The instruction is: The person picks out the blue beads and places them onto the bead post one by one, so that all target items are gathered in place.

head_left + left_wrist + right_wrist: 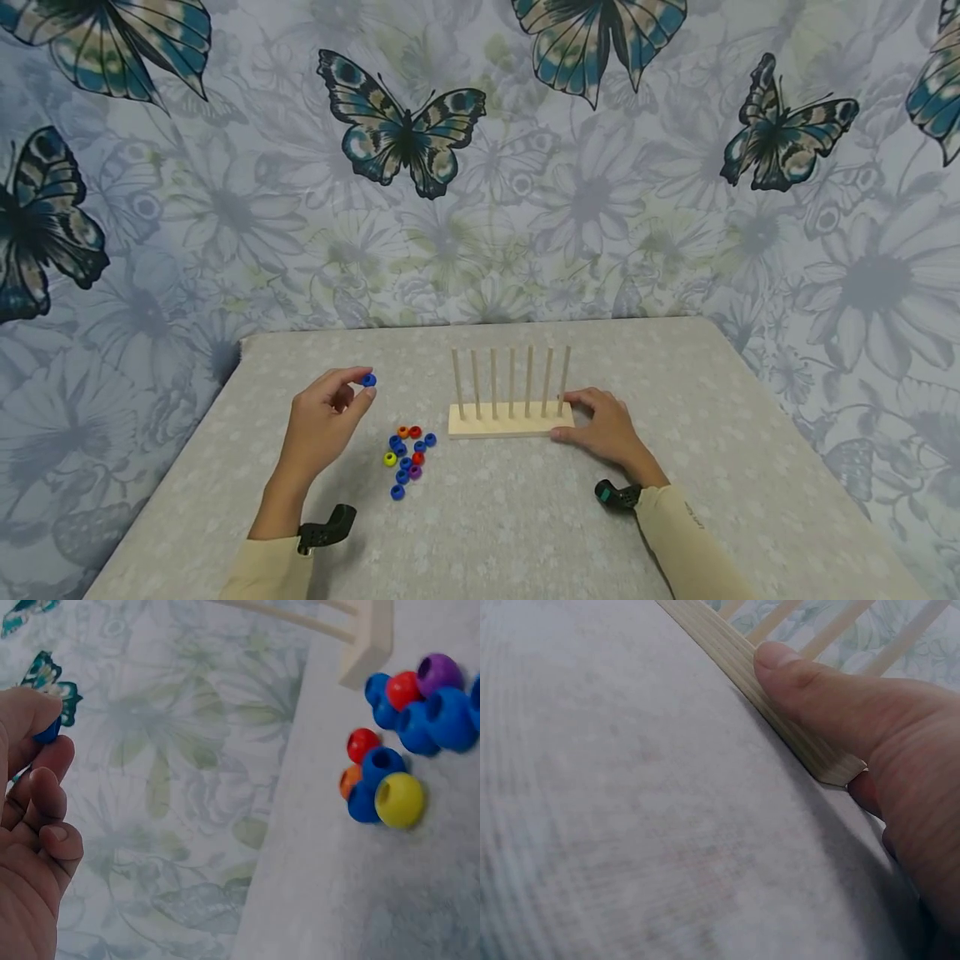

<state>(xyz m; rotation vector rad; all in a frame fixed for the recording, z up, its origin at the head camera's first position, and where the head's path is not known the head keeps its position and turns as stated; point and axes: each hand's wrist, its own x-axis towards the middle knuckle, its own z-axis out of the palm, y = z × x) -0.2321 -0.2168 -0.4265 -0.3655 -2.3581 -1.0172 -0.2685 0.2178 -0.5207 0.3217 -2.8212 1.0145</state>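
Between thumb and forefinger, my left hand [324,423] pinches a blue bead [368,380], raised above the table to the left of the loose beads. In the left wrist view that bead [48,733] is mostly covered by the fingertips. My right hand [606,427] grips the right end of a wooden peg stand [510,422], thumb on the front edge and fingers behind. Several upright pegs rise from the stand, with no beads on them. The right wrist view shows the thumb [780,664] pressed along the base [810,754].
Loose beads lie in a cluster left of the stand: several blue ones [397,492], a yellow one [390,459], a purple one [416,472], red ones [417,458] and an orange one [403,432]. A pale patterned cloth [495,533] covers the table, which meets a butterfly-print backdrop [480,250].
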